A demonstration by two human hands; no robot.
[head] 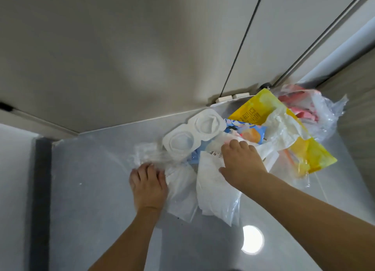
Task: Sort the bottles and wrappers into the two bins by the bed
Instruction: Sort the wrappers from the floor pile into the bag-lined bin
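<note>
Wrappers (253, 141) piled on grey tabletop (91, 189) near the wall. Left hand (149, 184) fingers curled, pinching clear wrapper (150, 155) at pile's left edge. Right hand (241, 163) fingers curled, gripping white wrapper (213, 189) mid-pile.

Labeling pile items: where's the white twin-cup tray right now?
In the head view the white twin-cup tray lies on the grey table near its back edge, at the pile's left end, beside the blue wrapper and beyond the left hand.
</note>
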